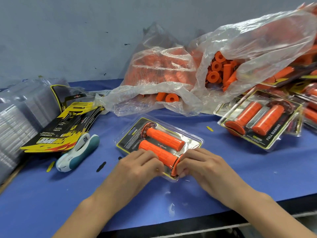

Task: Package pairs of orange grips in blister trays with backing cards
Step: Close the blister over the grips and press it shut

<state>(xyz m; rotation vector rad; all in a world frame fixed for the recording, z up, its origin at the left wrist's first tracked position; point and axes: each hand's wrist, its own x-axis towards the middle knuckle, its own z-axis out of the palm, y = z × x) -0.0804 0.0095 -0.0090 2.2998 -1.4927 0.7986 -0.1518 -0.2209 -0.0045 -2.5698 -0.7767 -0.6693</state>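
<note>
Two orange grips (163, 145) lie side by side in a clear blister tray (197, 140) on the blue table (51, 194). The left hand (139, 164) and right hand (199, 163) — fingers curled — pinch the tray's near edge over the black-and-yellow backing card (130, 136); a stapler (78, 152) lies to the left.
</note>
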